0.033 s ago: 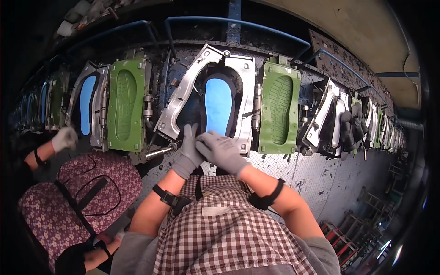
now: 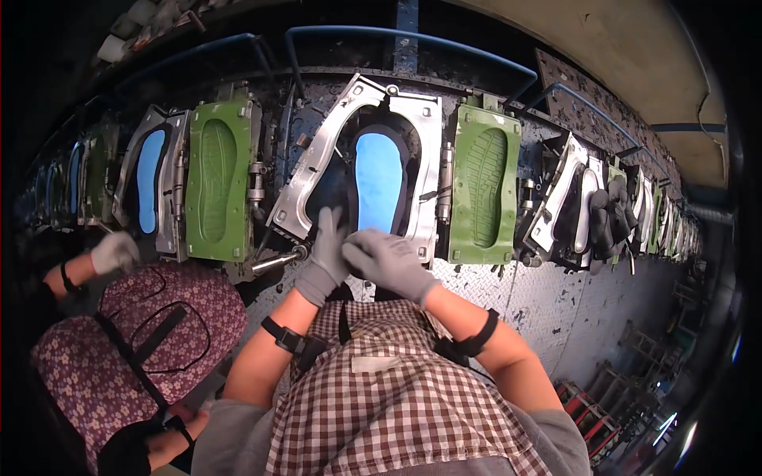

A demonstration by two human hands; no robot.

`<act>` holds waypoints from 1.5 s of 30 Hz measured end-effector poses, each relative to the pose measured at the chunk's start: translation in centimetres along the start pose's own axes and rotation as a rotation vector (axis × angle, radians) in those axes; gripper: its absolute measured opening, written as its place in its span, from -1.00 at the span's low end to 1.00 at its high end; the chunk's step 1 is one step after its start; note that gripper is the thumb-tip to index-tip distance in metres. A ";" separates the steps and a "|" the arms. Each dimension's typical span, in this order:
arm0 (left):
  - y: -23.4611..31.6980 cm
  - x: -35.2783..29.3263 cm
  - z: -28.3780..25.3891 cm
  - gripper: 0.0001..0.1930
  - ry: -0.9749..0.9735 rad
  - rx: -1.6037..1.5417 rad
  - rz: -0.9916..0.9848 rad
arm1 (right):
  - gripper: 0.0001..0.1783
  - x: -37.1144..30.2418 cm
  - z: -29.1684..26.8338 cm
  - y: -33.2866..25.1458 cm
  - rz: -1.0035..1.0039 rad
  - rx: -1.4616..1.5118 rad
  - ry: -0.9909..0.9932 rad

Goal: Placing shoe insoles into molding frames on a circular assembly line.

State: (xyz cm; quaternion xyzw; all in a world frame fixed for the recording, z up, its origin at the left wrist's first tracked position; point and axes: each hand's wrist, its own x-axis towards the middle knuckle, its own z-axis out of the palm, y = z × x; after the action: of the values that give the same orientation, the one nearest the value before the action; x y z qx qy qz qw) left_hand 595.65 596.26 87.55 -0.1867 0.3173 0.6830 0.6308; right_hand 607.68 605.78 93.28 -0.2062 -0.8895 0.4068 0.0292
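Observation:
My left hand [image 2: 324,260], in a grey glove, stands beside the lower end of a dark shoe upper with a blue sole face [image 2: 379,181]. Its fingers stretch upward, apart from the palm of the other glove. My right hand [image 2: 389,260], also gloved, bends its fingers inward at the lower end of that upper, close against my left hand. What its fingertips hold, if anything, is hidden. Around the upper spreads a hinged silver metal mould frame [image 2: 427,151], its left half swung outward. A green sole mould plate [image 2: 482,186] joins it on the right.
At left are another green sole plate [image 2: 216,178] and a second blue-soled upper [image 2: 150,182] in its frame. A co-worker in a flowered garment [image 2: 167,325] stands there, with a gloved hand [image 2: 115,252] near that mould. A metal handle [image 2: 278,262] juts out by my left hand.
My left hand has shifted slightly up and left. My right hand has moved a little to the right, and the co-worker's gloved hand has edged rightward.

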 end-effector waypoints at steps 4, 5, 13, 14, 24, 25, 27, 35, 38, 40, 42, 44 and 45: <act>4.8 2.8 2.3 -0.03 -0.049 0.592 0.323 | -0.46 1.6 -2.7 0.9 0.188 -0.029 0.432; 4.5 3.3 4.6 0.03 0.044 0.658 0.326 | -0.37 1.6 -2.8 1.7 0.309 -0.065 0.342; 4.9 5.6 4.6 -0.24 -0.176 0.517 0.436 | -0.44 3.4 -1.3 1.3 0.730 0.466 0.380; 4.6 6.1 5.3 -0.24 -0.184 0.520 0.422 | -0.44 3.2 -1.5 1.6 0.742 0.466 0.392; 4.0 11.5 9.3 -0.21 0.009 0.593 0.617 | -0.40 7.2 -5.6 7.4 0.419 -0.109 0.389; 3.4 11.2 9.0 -0.20 -0.003 0.656 0.600 | -0.41 6.8 -5.1 7.9 0.427 -0.119 0.378; 2.3 9.7 9.2 -0.20 0.016 0.741 0.570 | -0.42 4.8 -5.0 8.7 0.351 -0.003 0.422; -3.6 3.1 8.2 -0.34 0.475 1.230 1.062 | -0.52 -17.4 -23.6 21.7 0.665 -0.033 1.377; -12.1 3.7 18.4 -0.49 0.169 1.309 1.149 | -0.08 -34.7 -29.4 34.6 1.208 -0.159 1.637; -18.1 4.9 23.6 -0.55 -0.055 1.375 1.058 | 0.02 -36.0 -31.5 35.6 1.380 0.582 1.461; -24.0 7.7 30.0 -0.48 -0.302 1.419 0.830 | -0.50 -38.3 -32.7 38.1 1.215 0.662 1.193; -29.9 12.6 32.6 -0.38 -0.255 0.978 0.453 | -0.83 -37.9 -33.6 36.9 1.011 1.114 1.222; -32.3 15.4 34.1 -0.30 -0.204 0.897 0.341 | -0.96 -38.7 -34.2 36.0 0.828 1.482 1.183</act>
State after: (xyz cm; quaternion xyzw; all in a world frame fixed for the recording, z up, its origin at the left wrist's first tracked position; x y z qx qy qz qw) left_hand 630.23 630.56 95.92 0.2259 0.5428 0.5874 0.5561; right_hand 662.86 636.05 94.11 -0.5935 -0.1186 0.6641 0.4390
